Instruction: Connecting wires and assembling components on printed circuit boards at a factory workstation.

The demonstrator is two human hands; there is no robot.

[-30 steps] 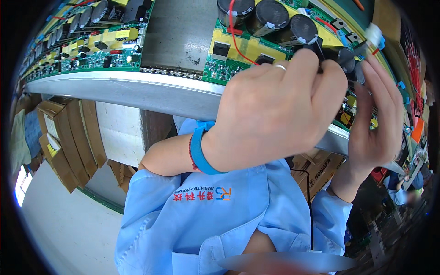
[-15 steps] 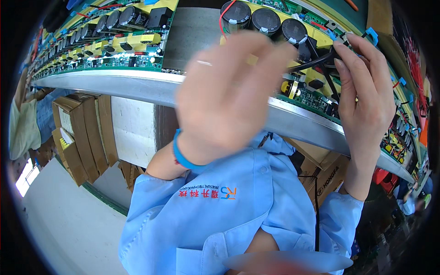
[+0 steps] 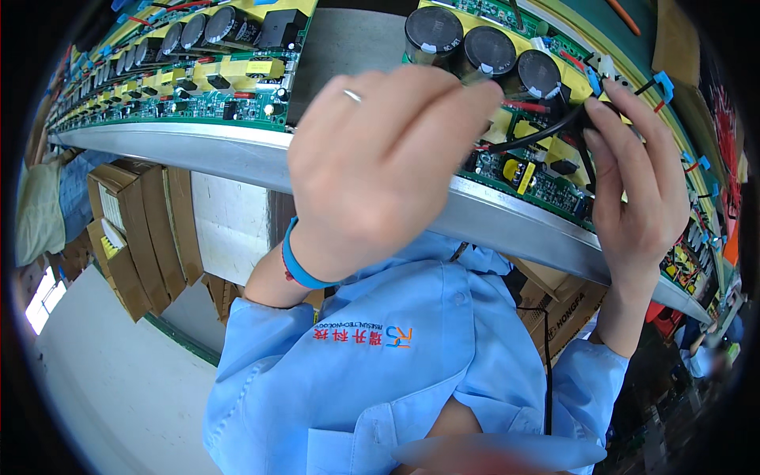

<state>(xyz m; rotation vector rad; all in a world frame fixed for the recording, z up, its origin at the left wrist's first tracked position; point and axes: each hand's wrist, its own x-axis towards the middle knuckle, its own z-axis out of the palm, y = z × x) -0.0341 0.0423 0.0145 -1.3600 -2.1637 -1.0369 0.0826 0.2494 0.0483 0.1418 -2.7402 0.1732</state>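
In front of me lies a green circuit board (image 3: 546, 184) with tall black capacitors (image 3: 489, 51) and yellow-wrapped parts. My left hand (image 3: 376, 154), wearing a ring and a blue wristband, is closed above the board's left part. Its fingertips pinch together beside the capacitors; what they hold is blurred and hidden. A red wire (image 3: 526, 106) shows just right of those fingertips. My right hand (image 3: 640, 178) is at the board's right side, its fingers closed on a black cable (image 3: 538, 136) that curves leftward over the board. A blue wire terminal (image 3: 593, 81) sits close to its fingertips.
A metal rail (image 3: 522, 218) runs along the near edge of the boards. More populated boards (image 3: 182, 83) line the left, beyond a bare grey strip (image 3: 340, 39). Cardboard boxes (image 3: 142, 237) stand below at left. Red wires (image 3: 724, 150) bunch at far right.
My left hand has shifted slightly left and down, with less blur. The boards appear a little farther right in view. My right hand stays at the black cable.
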